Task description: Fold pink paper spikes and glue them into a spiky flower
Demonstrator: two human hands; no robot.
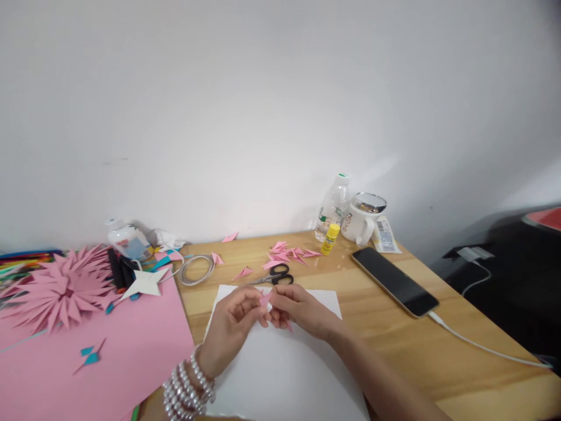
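Note:
Between my fingers is a small folded piece of pink paper [265, 300], held over a white sheet of paper [289, 368]. My left hand [236, 321] pinches it from the left, a pearl bracelet [188, 386] wound round that wrist. On the other side my right hand [294, 307] closes on the same piece, and a pink tip shows below its fingers. Just beyond the hands lie black-handled scissors [280, 273]. Behind these is a pile of folded pink paper pieces [284, 254], with a few more pieces scattered to the left.
At the left, a pink folded-paper flower [68, 292] and a white paper star [146, 282] rest by a pink sheet [144, 351]. A coiled cable [197, 270] lies near a white bottle [129, 240]. Rightward stand a glue stick [330, 239], water bottle [333, 204], mug [360, 219] and charging phone [394, 282].

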